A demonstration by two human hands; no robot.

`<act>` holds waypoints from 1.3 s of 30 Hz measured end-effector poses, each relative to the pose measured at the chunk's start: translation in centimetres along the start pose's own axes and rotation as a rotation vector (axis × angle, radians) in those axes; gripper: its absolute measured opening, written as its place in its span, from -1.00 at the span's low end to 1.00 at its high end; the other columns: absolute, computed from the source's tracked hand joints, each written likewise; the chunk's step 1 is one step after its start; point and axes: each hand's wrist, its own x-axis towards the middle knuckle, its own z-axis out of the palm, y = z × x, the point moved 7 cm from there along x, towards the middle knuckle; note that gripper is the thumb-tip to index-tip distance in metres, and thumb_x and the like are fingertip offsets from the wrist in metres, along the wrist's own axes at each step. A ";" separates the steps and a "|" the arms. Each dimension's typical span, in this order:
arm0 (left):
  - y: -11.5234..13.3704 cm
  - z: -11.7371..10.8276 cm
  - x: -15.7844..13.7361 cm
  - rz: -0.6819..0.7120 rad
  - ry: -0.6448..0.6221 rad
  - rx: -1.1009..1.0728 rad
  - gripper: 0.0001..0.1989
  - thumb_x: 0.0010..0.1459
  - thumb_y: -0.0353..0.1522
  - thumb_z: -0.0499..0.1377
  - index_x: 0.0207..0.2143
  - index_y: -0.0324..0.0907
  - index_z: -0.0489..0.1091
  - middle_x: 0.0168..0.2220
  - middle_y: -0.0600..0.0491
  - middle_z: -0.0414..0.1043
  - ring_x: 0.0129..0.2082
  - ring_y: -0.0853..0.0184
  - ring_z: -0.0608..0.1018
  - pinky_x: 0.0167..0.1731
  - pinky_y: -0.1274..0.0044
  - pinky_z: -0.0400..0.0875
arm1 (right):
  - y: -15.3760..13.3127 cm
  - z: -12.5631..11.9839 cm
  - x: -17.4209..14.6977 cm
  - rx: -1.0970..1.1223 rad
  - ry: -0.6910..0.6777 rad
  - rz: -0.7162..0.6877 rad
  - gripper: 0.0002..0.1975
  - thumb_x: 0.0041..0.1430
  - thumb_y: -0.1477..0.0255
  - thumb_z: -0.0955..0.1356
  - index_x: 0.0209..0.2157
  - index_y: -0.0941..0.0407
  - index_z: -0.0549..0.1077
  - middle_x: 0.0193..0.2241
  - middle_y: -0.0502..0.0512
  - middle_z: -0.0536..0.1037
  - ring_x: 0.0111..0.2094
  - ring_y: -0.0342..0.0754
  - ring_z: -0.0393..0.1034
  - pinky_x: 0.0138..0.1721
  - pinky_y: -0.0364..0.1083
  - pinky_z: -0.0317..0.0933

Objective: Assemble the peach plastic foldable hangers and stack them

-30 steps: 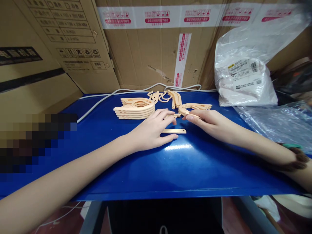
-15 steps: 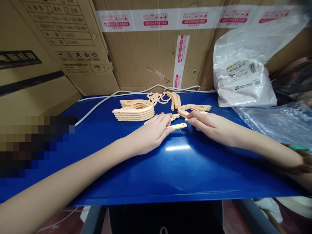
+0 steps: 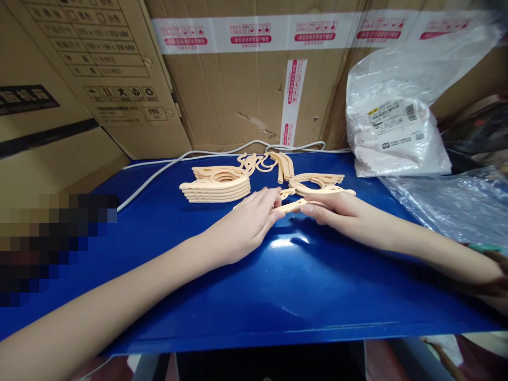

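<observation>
Beige plastic pieces, shaped like folding clothes hanger parts, lie across the middle of a blue tabletop (image 3: pixel 254 296). My left hand (image 3: pixel 252 222) is closed on a flat beige hanger arm (image 3: pixel 291 207), whose holed end points right. At that end my right hand (image 3: pixel 339 211) pinches a second, slim hanger piece, mostly covered by the fingers. The two pieces meet or overlap; I cannot tell if they are joined. A neat stack of curved hanger arms (image 3: pixel 216 193) is left of my hands. Beyond my right hand sits another group of arms (image 3: pixel 313 180).
Hanger hooks (image 3: pixel 248 161) and upright straight pieces (image 3: pixel 282 165) lie farther back. A white cable (image 3: pixel 153 182) runs along the rear. Cardboard boxes (image 3: pixel 234 100) wall the back and left. A white plastic bag (image 3: pixel 397 132) and a clear plastic sheet (image 3: pixel 432 201) are at right.
My right hand has moved left and slightly nearer, bringing its piece to the end of the hanger arm in my left hand. The left hand keeps its grip. The view has shifted slightly.
</observation>
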 end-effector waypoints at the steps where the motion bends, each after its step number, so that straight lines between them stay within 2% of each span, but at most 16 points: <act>1: 0.1 0.0 0.0 0.017 -0.006 0.018 -0.73 0.43 -0.28 -0.17 -0.07 -0.20 0.23 0.03 -0.09 0.35 0.09 0.22 0.39 0.11 0.33 0.28 | -0.1 0.1 0.0 0.002 -0.010 -0.012 -0.57 0.34 0.12 0.16 -0.26 0.13 0.47 -0.33 0.05 0.52 -0.34 -0.07 0.35 -0.23 -0.10 0.16; 5: 0.4 0.3 0.0 0.082 -0.032 0.086 -0.68 0.44 -0.33 -0.18 0.07 -0.25 0.24 0.20 -0.12 0.24 0.25 0.26 0.24 0.25 0.36 0.14 | -0.1 0.2 0.1 -0.020 -0.025 -0.023 -0.57 0.36 0.13 0.14 -0.22 0.14 0.46 -0.25 0.07 0.54 -0.27 -0.07 0.37 -0.17 -0.10 0.16; 10: 0.1 0.4 0.0 0.088 -0.001 0.128 -0.63 0.43 -0.32 -0.17 0.15 -0.27 0.22 0.23 -0.15 0.22 0.24 0.22 0.29 0.23 0.33 0.21 | -0.3 0.2 0.0 -0.209 -0.013 -0.028 -0.63 0.39 0.20 0.12 -0.31 0.11 0.39 -0.36 0.04 0.49 -0.33 -0.08 0.37 -0.26 -0.10 0.13; 15: -0.1 0.6 -0.2 0.094 -0.001 0.162 -0.62 0.42 -0.30 -0.16 0.12 -0.28 0.27 0.24 -0.16 0.21 0.24 0.17 0.29 0.24 0.30 0.20 | -0.3 0.4 -0.1 -0.431 0.011 -0.064 -0.64 0.40 0.23 0.10 -0.38 0.09 0.33 -0.44 0.03 0.46 -0.42 -0.07 0.34 -0.35 -0.10 0.08; 20: -0.2 0.7 -0.2 0.092 -0.005 0.162 -0.62 0.42 -0.31 -0.16 0.13 -0.29 0.26 0.25 -0.16 0.20 0.26 0.16 0.27 0.26 0.30 0.16 | -0.4 0.4 -0.2 -0.538 0.045 -0.118 -0.63 0.41 0.22 0.09 -0.37 0.09 0.32 -0.44 0.04 0.47 -0.43 -0.05 0.39 -0.38 -0.10 0.09; 27: -0.5 0.7 -0.2 0.079 -0.016 0.163 -0.61 0.42 -0.29 -0.17 0.15 -0.26 0.24 0.26 -0.12 0.19 0.28 0.17 0.23 0.28 0.30 0.13 | -0.7 0.4 -0.4 -0.633 0.083 -0.147 -0.62 0.41 0.24 0.08 -0.30 0.11 0.39 -0.39 0.11 0.54 -0.38 0.00 0.48 -0.37 -0.08 0.18; 34: -0.6 0.9 -0.1 0.084 -0.014 0.168 -0.61 0.43 -0.28 -0.18 0.13 -0.25 0.26 0.26 -0.12 0.18 0.28 0.16 0.23 0.28 0.28 0.13 | -0.5 0.4 -0.4 -0.596 0.061 -0.130 -0.60 0.41 0.24 0.07 -0.29 0.11 0.40 -0.20 0.20 0.58 -0.24 0.04 0.52 -0.26 -0.05 0.26; 39: -0.4 0.9 -0.1 0.094 -0.013 0.168 -0.61 0.43 -0.30 -0.17 0.15 -0.28 0.23 0.25 -0.15 0.21 0.27 0.18 0.25 0.27 0.28 0.14 | -0.7 0.4 -0.3 -0.588 0.047 -0.127 -0.60 0.41 0.25 0.08 -0.29 0.12 0.42 -0.24 0.21 0.59 -0.27 0.04 0.51 -0.29 -0.06 0.25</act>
